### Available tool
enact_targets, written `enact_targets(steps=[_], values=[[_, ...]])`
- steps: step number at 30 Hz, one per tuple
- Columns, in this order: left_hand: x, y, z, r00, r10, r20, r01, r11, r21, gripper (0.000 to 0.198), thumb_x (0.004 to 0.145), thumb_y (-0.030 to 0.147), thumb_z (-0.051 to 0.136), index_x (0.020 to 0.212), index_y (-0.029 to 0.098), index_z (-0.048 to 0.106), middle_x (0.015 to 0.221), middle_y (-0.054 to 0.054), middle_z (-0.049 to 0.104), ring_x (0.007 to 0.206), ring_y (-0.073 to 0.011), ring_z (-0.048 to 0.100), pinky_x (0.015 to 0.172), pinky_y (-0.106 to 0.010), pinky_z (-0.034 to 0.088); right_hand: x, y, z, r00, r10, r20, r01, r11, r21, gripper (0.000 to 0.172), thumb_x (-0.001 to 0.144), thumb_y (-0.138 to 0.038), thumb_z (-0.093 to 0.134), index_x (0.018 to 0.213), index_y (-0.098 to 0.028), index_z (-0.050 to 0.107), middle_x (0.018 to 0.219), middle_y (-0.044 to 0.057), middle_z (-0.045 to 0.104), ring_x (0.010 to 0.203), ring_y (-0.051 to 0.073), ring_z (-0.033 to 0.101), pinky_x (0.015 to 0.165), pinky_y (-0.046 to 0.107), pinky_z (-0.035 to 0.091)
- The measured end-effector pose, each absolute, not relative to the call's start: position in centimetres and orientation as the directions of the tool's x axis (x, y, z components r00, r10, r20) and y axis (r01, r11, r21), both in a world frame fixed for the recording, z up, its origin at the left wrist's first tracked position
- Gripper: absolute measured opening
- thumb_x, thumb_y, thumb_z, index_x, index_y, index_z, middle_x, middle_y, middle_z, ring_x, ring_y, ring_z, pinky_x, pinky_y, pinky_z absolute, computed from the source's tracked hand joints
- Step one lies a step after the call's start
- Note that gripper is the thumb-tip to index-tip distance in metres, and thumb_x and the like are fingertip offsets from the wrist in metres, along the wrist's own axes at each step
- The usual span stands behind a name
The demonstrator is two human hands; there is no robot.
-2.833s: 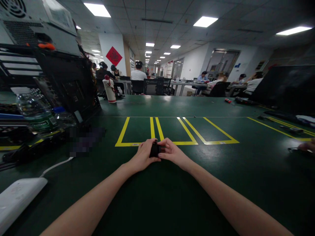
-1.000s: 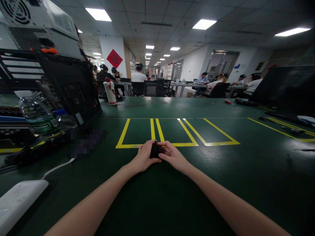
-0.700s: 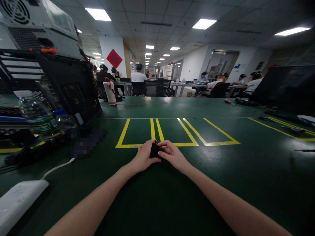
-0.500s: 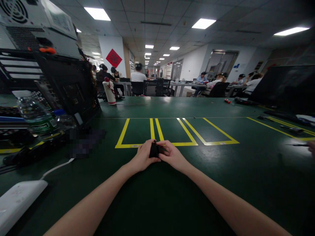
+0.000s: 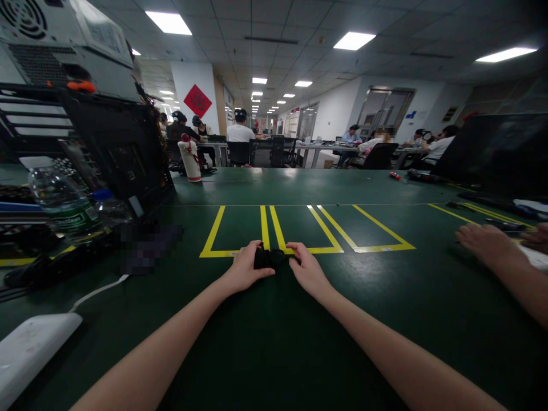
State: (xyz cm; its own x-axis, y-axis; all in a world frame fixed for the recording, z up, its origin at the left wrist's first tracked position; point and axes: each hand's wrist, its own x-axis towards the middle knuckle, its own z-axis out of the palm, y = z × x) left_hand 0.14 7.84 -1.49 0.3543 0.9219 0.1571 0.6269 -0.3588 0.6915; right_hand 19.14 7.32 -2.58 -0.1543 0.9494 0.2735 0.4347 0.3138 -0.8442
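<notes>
— What did you have along the left edge of the worktop?

— On my feed, a white device lay at the near left corner. Further back along that edge stood a water bottle and an open black computer chassis. A white flask stood past the chassis, toward the far edge.

— And the hands?

— Both were out over the middle of the worktop, at the near line of the yellow tape outline. The left hand was clamped on the small black object, fingers curled round its left end.

— Which way did the object lie?

— Its long axis ran left to right, roughly along the near edge of the worktop and across that tape line. It sat between the two hands, reaching out from the left one toward the right.

— So the right hand had it too?

— The right hand was just beside the object's right end, thumb lifted and fingers loosely apart. I could not tell whether the fingertips pinched it or only touched it. I judged the left hand the nearer one, and the only one surely holding.

— Anything toward the right edge?

— A co-worker's hand lay flat there, well apart from the object.
</notes>
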Motion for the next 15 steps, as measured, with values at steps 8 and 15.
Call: enact_targets(steps=[8,15], values=[[-1.0,8.5,-1.5,0.306,0.936,0.174,0.623,-0.335,0.707,0.064,0.066,0.046,0.058,0.118,0.020,0.031,0.110,-0.010,0.047,0.101,-0.0268,0.046,0.082,-0.043,0.039,18.0,7.6,-2.5,-0.192,0.951,0.243,0.530,0.309,-0.789,0.053,0.067,-0.042,0.056,0.116,-0.026,0.043,0.117,0.006,0.048,0.114,0.028,0.035,0.096,0.049,0.021],[-0.8,7.6,-1.1,0.333,0.930,0.157,0.573,-0.331,0.750,0.060,0.068,0.039,0.058,0.117,0.019,0.030,0.111,-0.010,0.046,0.102,-0.0249,0.048,0.084,-0.041,0.039,17.6,7.8,-2.0,-0.221,0.936,0.273,0.517,0.349,-0.781,0.036,0.067,-0.027,0.059,0.103,-0.025,0.052,0.108,0.005,0.053,0.110,0.028,0.039,0.095,0.052,0.020]])
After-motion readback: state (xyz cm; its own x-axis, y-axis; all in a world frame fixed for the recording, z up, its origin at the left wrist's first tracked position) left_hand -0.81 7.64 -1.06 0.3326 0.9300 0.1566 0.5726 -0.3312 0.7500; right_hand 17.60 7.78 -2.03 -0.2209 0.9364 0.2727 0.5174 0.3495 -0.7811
